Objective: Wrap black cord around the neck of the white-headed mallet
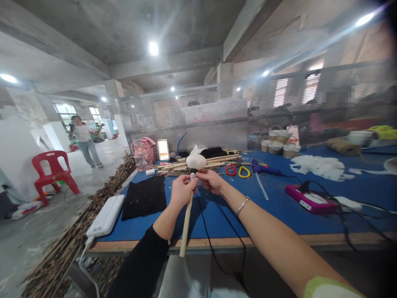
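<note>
My left hand (pixel 182 189) is closed around the top of a wooden stick (pixel 186 225) that stands nearly upright over the table's front edge. A white padded cloth ball (pixel 195 162) sits on the stick's tip, bound with thin black-and-white cord just below it. My right hand (pixel 211 180) pinches at that binding beside the left hand; a silver bracelet is on its wrist. A thin black string (pixel 217 231) hangs from the hands down past the table edge.
Blue table (pixel 273 215) carries a black cloth (pixel 144 198), white power bank (pixel 106 215), more sticks (pixel 201 163), red and yellow scissors (pixel 237 170), blue glue gun (pixel 263 168), pink box (pixel 312 199), white stuffing (pixel 319 166), small baskets. A stick pile lies left; a red chair (pixel 51 170) and a person stand beyond.
</note>
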The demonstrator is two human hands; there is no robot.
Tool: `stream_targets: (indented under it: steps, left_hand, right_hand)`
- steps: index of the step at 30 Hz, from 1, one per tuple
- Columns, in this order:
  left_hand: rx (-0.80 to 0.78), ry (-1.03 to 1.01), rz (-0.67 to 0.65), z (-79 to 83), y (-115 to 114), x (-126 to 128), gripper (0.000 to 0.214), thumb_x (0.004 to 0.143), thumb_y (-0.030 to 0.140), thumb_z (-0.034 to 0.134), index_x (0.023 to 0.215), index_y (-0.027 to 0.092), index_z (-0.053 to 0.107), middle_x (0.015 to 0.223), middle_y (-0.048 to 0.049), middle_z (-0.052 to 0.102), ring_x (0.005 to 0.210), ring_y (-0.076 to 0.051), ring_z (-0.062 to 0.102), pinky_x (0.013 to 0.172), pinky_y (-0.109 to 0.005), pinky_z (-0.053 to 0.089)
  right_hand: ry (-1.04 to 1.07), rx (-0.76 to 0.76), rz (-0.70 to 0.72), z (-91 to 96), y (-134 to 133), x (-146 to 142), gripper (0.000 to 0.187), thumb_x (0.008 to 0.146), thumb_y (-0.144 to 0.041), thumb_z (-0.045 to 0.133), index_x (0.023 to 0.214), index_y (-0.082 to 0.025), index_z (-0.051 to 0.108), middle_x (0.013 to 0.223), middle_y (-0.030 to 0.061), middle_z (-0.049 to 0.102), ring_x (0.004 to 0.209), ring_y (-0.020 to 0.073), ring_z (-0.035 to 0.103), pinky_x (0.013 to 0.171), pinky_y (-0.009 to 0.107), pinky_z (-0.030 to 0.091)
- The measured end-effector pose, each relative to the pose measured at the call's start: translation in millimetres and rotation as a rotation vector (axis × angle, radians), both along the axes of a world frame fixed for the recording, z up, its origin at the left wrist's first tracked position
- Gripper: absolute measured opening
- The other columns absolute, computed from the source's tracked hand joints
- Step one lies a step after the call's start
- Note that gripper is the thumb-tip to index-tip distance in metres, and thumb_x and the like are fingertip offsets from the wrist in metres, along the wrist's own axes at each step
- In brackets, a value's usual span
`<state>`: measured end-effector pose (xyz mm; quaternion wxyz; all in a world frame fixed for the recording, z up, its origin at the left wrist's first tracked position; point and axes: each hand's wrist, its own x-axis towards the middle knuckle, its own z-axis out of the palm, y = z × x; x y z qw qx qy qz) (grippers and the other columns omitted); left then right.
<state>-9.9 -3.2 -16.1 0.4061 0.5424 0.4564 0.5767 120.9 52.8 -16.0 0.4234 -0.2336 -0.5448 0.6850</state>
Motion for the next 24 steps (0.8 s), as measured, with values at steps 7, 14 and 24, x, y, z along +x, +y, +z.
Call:
stream_targets:
  steps: [7, 14, 24]
  left_hand:
    - [-0.148, -0.143, -0.213, 4.6, 1.2, -2.9, 0.03, 0.072, 0.042, 0.058, 0.078, 0.013, 0.058, 0.069, -0.0055, 0.064, 0.043, -0.006, 0.052, 0.04, -0.018, 0.039]
    - [-0.11, 0.073, -0.012, -9.7, 5.5, -4.1, 0.041, 0.065, 0.048, 0.065, 0.088, 0.015, 0.056, 0.069, -0.0035, 0.062, 0.05, -0.012, 0.056, 0.046, -0.022, 0.041]
    - [0.178, 0.374, 0.269, -9.0, 6.8, -8.6, 0.024, 0.062, 0.033, 0.067, 0.078, 0.014, 0.065, 0.061, -0.0018, 0.062, 0.055, -0.013, 0.056, 0.055, -0.024, 0.04]
  right_hand:
    - [0.063, -0.06, 0.055, -4.0, -0.2, -1.1, 0.04, 0.059, -0.042, 0.073, 0.064, -0.018, 0.042, 0.039, -0.0133, 0.023, 0.032, 0.001, 0.01, 0.031, 0.018, 0.003]
    - [-0.053, -0.043, -0.064, -14.8, 5.1, -6.6, 0.037, 0.061, -0.042, 0.071, 0.065, -0.018, 0.043, 0.036, -0.0125, 0.027, 0.03, 0.002, 0.014, 0.029, 0.018, 0.005]
    - [-0.066, -0.01, -0.105, -11.0, 0.9, -10.2, 0.038, 0.061, -0.043, 0.071, 0.066, -0.019, 0.042, 0.036, -0.0131, 0.026, 0.03, 0.0022, 0.015, 0.029, 0.017, 0.007]
